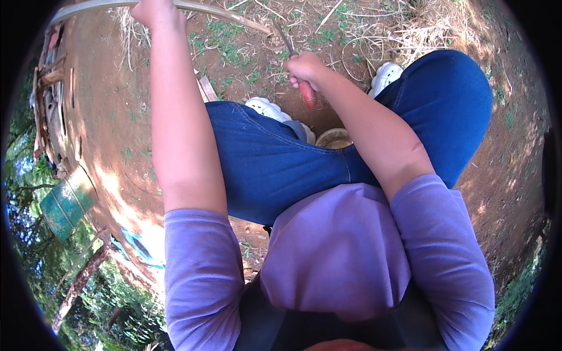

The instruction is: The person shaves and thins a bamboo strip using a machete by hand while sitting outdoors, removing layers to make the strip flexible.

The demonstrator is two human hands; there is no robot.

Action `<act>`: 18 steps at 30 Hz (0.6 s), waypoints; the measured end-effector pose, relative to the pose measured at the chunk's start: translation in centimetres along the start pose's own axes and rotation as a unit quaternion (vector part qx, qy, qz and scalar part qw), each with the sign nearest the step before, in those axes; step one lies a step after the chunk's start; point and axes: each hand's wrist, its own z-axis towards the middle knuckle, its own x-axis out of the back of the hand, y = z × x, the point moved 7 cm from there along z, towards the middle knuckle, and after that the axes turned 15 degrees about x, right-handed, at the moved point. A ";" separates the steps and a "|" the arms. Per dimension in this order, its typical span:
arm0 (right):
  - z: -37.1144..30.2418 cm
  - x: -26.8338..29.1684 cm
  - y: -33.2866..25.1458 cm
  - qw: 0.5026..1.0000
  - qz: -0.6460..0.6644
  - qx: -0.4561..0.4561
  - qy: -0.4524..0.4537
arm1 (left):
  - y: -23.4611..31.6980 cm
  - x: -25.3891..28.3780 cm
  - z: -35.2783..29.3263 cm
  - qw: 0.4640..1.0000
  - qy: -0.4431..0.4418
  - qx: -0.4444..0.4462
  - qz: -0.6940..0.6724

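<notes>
My left hand [157,13], at the top edge of the view, is closed around a long pale wooden strip [225,14]. The strip runs from the upper left towards the middle, and fisheye bending curves it. In my right hand [305,69] is a knife [309,96], its red handle sticking out below the fist. Its narrow dark blade points up and left, and the tip lies close to the strip's right end. Whether blade and strip touch, I cannot tell.
Dry straw [404,38] and small green weeds cover the brown soil ahead. Between my legs shows the rim of a pale round container [335,137]. White clogs [266,107] are on my feet. To the left are a wood stack [51,96] and a green panel [68,202].
</notes>
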 end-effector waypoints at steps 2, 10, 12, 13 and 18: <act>-0.9 -0.3 -4.1 0.998 0.039 0.039 -0.026 | 2.3 1.3 1.2 0.997 -0.044 -0.002 -0.059; -5.8 3.8 -25.3 0.953 0.086 0.289 0.007 | 9.1 5.2 0.2 0.986 -0.143 -0.058 -0.064; -6.0 6.9 -28.3 0.945 0.044 0.325 0.018 | 8.7 4.6 -0.8 0.985 -0.157 -0.050 -0.052; -6.5 7.9 -29.6 0.945 0.029 0.324 0.039 | 8.6 5.1 -1.3 0.987 -0.140 -0.041 -0.065; -9.9 9.3 -26.8 0.955 -0.007 0.297 -0.002 | 7.5 8.0 -1.3 0.972 -0.108 0.019 -0.208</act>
